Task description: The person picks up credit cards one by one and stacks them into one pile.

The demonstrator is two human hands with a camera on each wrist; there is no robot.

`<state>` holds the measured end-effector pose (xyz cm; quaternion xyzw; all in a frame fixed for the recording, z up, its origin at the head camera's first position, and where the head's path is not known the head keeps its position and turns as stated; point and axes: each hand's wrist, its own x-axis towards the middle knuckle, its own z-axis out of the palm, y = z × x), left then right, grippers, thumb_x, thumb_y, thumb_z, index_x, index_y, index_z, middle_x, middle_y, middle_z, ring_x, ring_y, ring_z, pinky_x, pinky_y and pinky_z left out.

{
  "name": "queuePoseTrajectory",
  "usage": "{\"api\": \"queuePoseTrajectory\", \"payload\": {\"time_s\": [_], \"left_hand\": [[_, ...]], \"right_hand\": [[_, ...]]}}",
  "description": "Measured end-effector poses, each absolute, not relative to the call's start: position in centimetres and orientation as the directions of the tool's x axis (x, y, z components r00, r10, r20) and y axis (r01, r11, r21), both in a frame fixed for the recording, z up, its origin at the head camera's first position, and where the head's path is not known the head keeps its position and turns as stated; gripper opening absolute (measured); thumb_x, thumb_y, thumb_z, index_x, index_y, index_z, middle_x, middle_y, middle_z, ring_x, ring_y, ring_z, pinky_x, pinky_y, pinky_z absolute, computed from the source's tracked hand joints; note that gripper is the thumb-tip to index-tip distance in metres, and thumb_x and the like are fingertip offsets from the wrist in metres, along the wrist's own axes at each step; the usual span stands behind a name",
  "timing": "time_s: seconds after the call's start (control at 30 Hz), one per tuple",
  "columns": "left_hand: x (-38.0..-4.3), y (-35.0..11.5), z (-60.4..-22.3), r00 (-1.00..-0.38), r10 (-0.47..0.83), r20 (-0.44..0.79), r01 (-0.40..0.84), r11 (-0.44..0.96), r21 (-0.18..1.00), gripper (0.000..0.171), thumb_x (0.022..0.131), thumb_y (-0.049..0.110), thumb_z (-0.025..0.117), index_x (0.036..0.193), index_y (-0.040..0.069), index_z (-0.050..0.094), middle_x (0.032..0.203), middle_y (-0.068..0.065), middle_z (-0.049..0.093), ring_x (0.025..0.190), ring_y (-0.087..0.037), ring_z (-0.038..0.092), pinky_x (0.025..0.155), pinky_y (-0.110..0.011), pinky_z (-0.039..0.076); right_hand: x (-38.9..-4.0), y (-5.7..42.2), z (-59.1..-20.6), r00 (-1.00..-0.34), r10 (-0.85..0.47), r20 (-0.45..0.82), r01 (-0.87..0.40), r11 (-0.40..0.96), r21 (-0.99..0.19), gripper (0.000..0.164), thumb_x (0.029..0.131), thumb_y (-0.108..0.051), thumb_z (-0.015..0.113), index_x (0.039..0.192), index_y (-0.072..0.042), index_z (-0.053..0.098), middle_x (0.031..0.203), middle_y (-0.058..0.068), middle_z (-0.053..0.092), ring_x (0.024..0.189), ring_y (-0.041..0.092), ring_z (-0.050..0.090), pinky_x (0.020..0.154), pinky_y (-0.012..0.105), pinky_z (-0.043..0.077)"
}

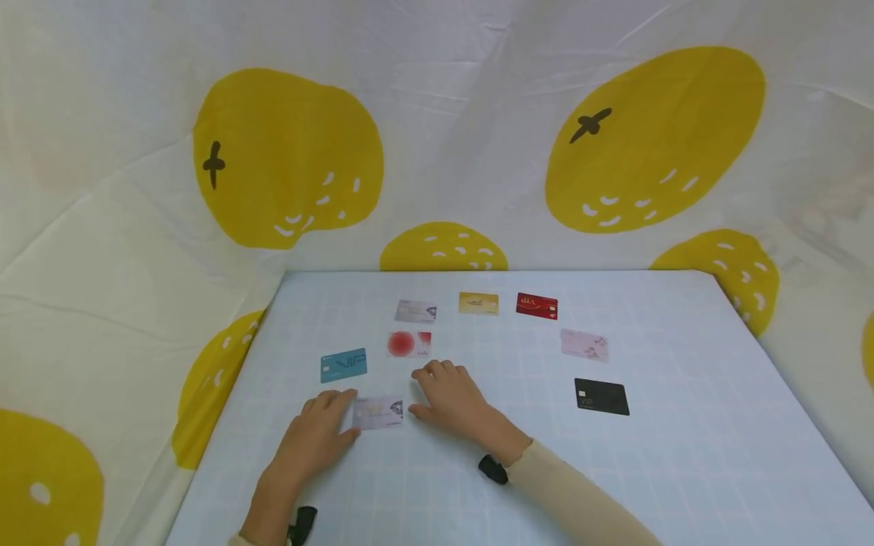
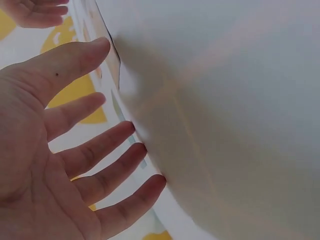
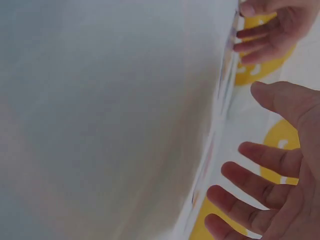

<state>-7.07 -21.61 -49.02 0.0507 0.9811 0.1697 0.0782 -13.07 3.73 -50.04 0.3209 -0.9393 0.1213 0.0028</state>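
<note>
A pale lavender card (image 1: 378, 412) with a dark emblem at its right end lies flat on the table in the head view. My left hand (image 1: 312, 438) is at its left end, the thumb tip right at the lower edge and the index fingertip near the upper left corner. In the left wrist view, the fingers (image 2: 107, 185) are spread and the fingertips reach the table surface. My right hand (image 1: 452, 402) is just right of the card, thumb and fingers apart with nothing between them. A teal VIP card (image 1: 344, 365) lies beyond my left hand, and a white card with a red circle (image 1: 410, 344) beyond my right.
Along the back lie another lavender card (image 1: 416, 311), a gold card (image 1: 479, 303) and a red card (image 1: 536, 305). A pink flowered card (image 1: 584, 345) and a black VIP card (image 1: 602, 396) are on the right. The table (image 1: 683, 470) meets a fruit-patterned curtain (image 1: 464, 136).
</note>
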Motion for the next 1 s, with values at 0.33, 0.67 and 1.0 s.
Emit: {"api": "queuePoseTrajectory", "payload": {"time_s": [0.33,0.67,1.0], "left_hand": [[-7.9,-22.1,-48.8,-0.981,0.149,-0.127,0.107,0.951,0.291,0.063,0.083,0.026,0.083,0.139,0.011,0.058,0.131,-0.018,0.056,0.115,-0.038,0.053,0.092,-0.06,0.047],[-8.1,-22.0,-48.9,-0.979,0.157,-0.128,0.117,0.953,0.279,0.055,0.081,0.026,0.084,0.131,0.014,0.064,0.128,-0.018,0.057,0.113,-0.04,0.053,0.088,-0.062,0.047],[-8.6,-22.2,-49.1,-0.977,0.159,-0.141,0.114,0.952,0.284,0.047,0.081,0.027,0.085,0.123,0.018,0.065,0.124,-0.016,0.057,0.111,-0.039,0.053,0.084,-0.061,0.049]], "right_hand": [[-13.0,1.0,-50.1,-0.771,-0.637,-0.01,-0.625,0.758,-0.185,0.055,0.087,-0.053,0.073,0.126,-0.016,0.063,0.11,0.0,0.057,0.101,0.021,0.05,0.085,0.038,0.041],[-12.8,0.7,-50.0,-0.759,-0.651,0.0,-0.644,0.751,-0.142,0.052,0.083,-0.052,0.077,0.117,-0.016,0.065,0.104,0.001,0.055,0.095,0.02,0.047,0.08,0.037,0.041],[-12.8,0.5,-49.9,-0.764,-0.645,-0.02,-0.637,0.758,-0.144,0.053,0.084,-0.051,0.077,0.116,-0.012,0.064,0.109,0.003,0.055,0.096,0.021,0.046,0.078,0.035,0.04]]}}
